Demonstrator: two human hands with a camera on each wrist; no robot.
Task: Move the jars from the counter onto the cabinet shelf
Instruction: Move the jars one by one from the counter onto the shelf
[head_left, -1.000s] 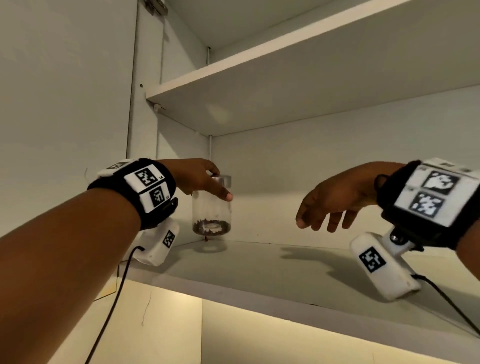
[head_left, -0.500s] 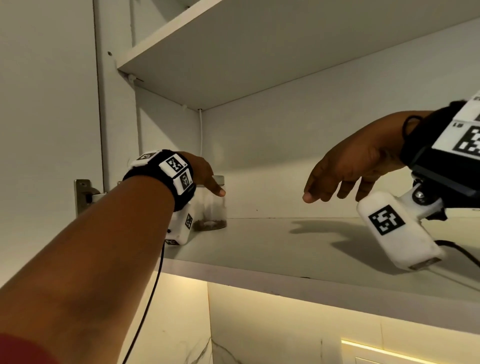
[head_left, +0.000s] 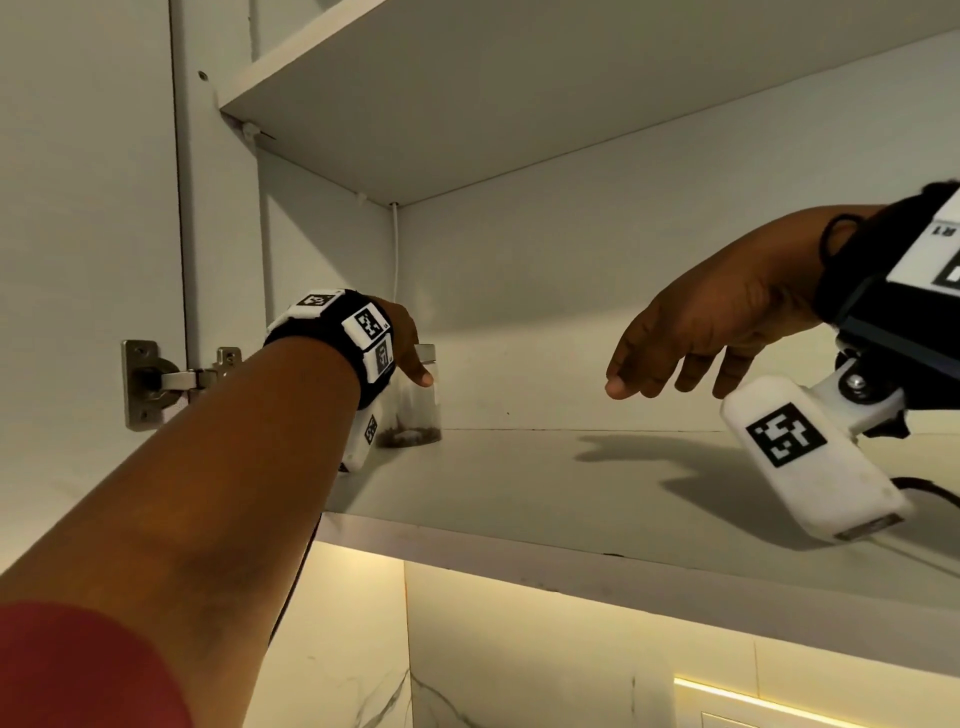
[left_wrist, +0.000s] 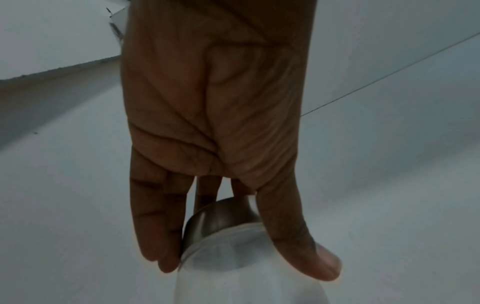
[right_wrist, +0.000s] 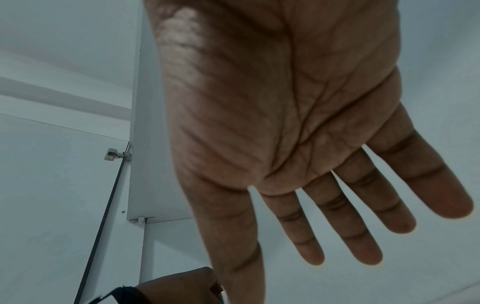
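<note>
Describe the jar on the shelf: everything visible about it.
The jar is a small clear cylinder, glass or plastic by its look, with a silvery metal lid. A thin layer of dark bits lies at its bottom. It stands upright at the back left of the cabinet shelf, near the wall. The left hand grips it around the lid.

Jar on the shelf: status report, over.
Left hand grips jar, upright on shelf near back-left corner. Right hand open, holds nothing. Nothing in the way.

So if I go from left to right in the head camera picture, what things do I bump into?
Door hinge → left hand → jar, standing on the shelf with that hand gripping it → right hand, open, holding nothing → white wrist camera.
</note>
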